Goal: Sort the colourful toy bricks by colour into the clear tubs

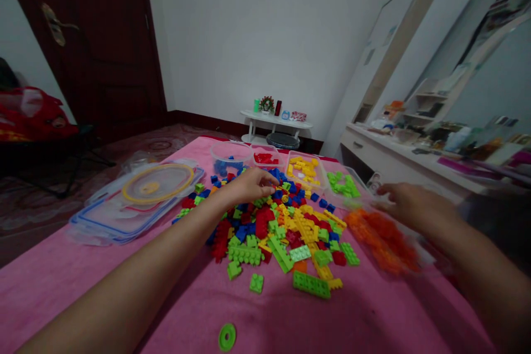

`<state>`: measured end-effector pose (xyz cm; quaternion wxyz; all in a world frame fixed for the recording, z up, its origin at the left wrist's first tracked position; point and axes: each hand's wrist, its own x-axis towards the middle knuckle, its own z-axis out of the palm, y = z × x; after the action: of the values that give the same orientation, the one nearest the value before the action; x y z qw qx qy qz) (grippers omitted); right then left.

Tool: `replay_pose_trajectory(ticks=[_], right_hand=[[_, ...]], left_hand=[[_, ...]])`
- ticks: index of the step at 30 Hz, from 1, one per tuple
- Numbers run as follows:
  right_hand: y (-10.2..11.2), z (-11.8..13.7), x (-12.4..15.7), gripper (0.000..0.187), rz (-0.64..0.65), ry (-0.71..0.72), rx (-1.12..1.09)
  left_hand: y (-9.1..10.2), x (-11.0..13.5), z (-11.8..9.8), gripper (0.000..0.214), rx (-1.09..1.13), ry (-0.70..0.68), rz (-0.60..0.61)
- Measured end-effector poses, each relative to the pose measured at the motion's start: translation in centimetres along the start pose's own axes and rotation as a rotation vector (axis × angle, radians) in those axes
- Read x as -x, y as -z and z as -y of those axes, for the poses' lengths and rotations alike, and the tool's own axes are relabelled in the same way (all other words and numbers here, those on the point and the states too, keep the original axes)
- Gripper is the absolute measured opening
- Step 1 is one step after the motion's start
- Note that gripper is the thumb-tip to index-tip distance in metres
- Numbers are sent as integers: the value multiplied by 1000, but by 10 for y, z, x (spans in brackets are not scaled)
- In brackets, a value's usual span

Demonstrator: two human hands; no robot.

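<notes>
A heap of coloured toy bricks (282,232) lies on the pink cloth (83,276). My left hand (251,183) reaches over the far side of the heap, fingers curled down among blue and red bricks; whether it holds one is unclear. My right hand (409,204) is blurred by motion beside a clear container of orange bricks (384,240) at the right. Behind the heap stand clear boxes with blue bricks (226,161), red bricks (265,157), yellow bricks (304,168) and green bricks (343,185).
Several clear lids (136,199) with blue and yellow rims lie stacked at the left. A green ring (227,337) lies near the front. A white dresser (398,157) stands at right, a small white table (276,121) by the wall, a dark door (95,38) at left.
</notes>
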<state>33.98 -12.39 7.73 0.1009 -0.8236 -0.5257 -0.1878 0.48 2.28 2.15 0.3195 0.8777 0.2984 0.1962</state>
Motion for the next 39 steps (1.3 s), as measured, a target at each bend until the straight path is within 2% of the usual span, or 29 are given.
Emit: replay_pose_trajectory(ticks=[2,5,7,9,11,14,17,24,28,33,36,39], right_hand=[[5,33,10,24,182,115,-9],[9,94,34,27,332,344,-127],[5,127,46,33,423,425,-79],[1,150,49,37,485,465,-9],[-1,164,41,28,497,507,20],[0,177,21,23,467,550,10],[-2,185,10,27,441,527,-41],[-25,180,22,27,513,551,-208],[-27,183,31,36,546,636,-255],[-20,193,41,42,537,611,-151],[-15,194,41,36,530,597,-114],[-14,196,42,35,429,615,-173]], left_hand=[[2,1,-2,36,-53,0,9],[6,5,-7,34,-105,2,23],[8,8,-10,33,-123,-3,51],[7,11,-13,36,-119,-31,130],[4,14,-16,46,-120,-85,238],[-2,16,-19,51,-228,-183,332],[-4,17,-19,41,-314,-216,326],[16,19,-14,20,-220,18,230],[31,19,-9,25,-277,36,103],[42,22,-5,30,-401,32,11],[44,25,-6,30,-441,49,56],[44,28,-10,36,-433,60,186]])
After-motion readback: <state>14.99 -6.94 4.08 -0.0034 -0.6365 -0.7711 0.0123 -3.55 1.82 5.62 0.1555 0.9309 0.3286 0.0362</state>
